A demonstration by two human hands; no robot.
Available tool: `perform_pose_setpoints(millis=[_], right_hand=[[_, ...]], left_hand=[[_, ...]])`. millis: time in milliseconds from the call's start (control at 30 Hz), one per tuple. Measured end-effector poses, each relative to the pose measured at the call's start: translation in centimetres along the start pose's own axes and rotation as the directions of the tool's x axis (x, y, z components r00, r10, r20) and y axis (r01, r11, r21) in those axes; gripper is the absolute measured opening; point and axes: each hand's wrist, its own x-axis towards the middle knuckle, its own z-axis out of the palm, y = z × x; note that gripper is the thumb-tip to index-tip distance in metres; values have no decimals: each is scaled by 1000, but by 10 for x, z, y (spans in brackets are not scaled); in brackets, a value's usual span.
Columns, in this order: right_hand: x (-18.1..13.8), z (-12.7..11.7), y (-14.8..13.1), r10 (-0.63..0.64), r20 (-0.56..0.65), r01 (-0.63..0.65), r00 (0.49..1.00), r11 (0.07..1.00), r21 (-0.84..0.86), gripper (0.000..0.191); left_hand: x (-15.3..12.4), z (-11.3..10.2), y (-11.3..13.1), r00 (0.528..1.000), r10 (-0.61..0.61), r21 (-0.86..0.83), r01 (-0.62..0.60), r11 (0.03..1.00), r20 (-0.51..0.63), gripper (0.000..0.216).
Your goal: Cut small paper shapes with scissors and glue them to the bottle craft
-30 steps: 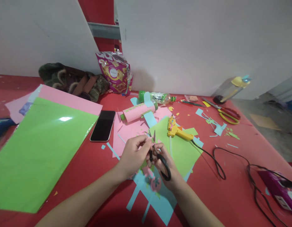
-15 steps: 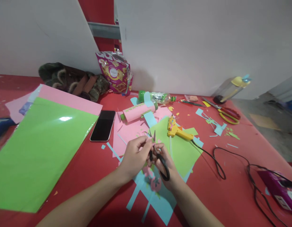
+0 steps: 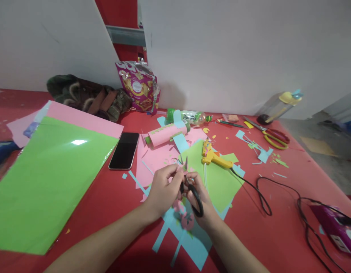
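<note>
My right hand (image 3: 202, 199) is closed round the black handles of a pair of scissors (image 3: 197, 201), whose blades point away from me and stand slightly apart. Pinched in my left hand (image 3: 166, 187) is a small piece of pink paper (image 3: 181, 169), right at the blades; its full shape is hidden by my fingers. Below my hands, a round pink paper cutout (image 3: 187, 221) with dark leaf-like shapes lies over blue paper (image 3: 194, 244). Beyond the scissors are a green sheet (image 3: 220, 189) and a pink sheet (image 3: 148, 168).
A yellow glue gun (image 3: 217, 160) with a black cord (image 3: 262, 195) lies right of my hands. A phone (image 3: 124, 151) and a large green sheet pack (image 3: 56, 182) are to the left. Behind lie a pink-wrapped roll (image 3: 166, 135), a bottle (image 3: 189, 116) and red-and-yellow scissors (image 3: 273, 138).
Almost nothing differs. Both hands keep their hold beside each other, with only a tiny shift of the fingers and scissors.
</note>
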Motion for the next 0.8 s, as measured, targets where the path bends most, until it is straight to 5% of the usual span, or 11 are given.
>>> perform_pose_setpoints(millis=[800], right_hand=[[1,2,-2,-4,-54,-3,999,992,-130,35]], left_hand=[[0,2,-1,1000,16,26,-16,1000,-14,30]])
